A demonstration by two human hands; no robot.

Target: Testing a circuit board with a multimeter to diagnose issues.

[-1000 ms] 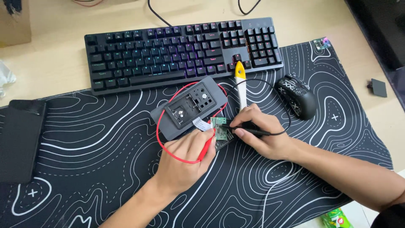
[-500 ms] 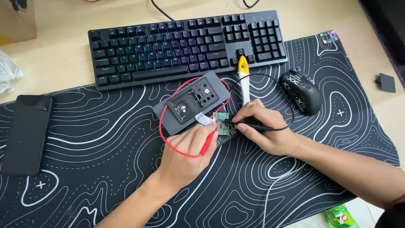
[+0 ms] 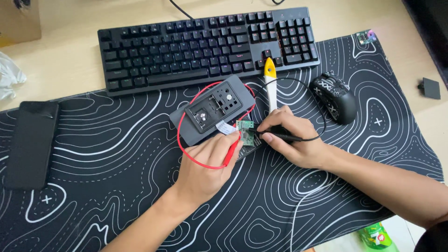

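A small green circuit board [image 3: 246,132] lies on the black desk mat [image 3: 116,158], just in front of a dark grey multimeter [image 3: 213,111]. My left hand [image 3: 205,163] grips a red test probe [image 3: 232,150], its tip touching the board from the left. My right hand [image 3: 291,140] grips a black test probe [image 3: 280,136], whose tip meets the board from the right. A red lead [image 3: 184,144] loops around the meter, and a black lead [image 3: 317,105] arcs behind my right hand.
A black keyboard [image 3: 205,46] lies along the mat's far edge. A yellow-handled tool [image 3: 270,81] rests beside the meter, a black mouse [image 3: 335,97] to its right. A black phone [image 3: 30,142] sits at the left. A green packet [image 3: 378,235] is at the bottom right.
Both hands and probes stay on the board. Only the camera view has drifted slightly, shifting the scene to the right and down.
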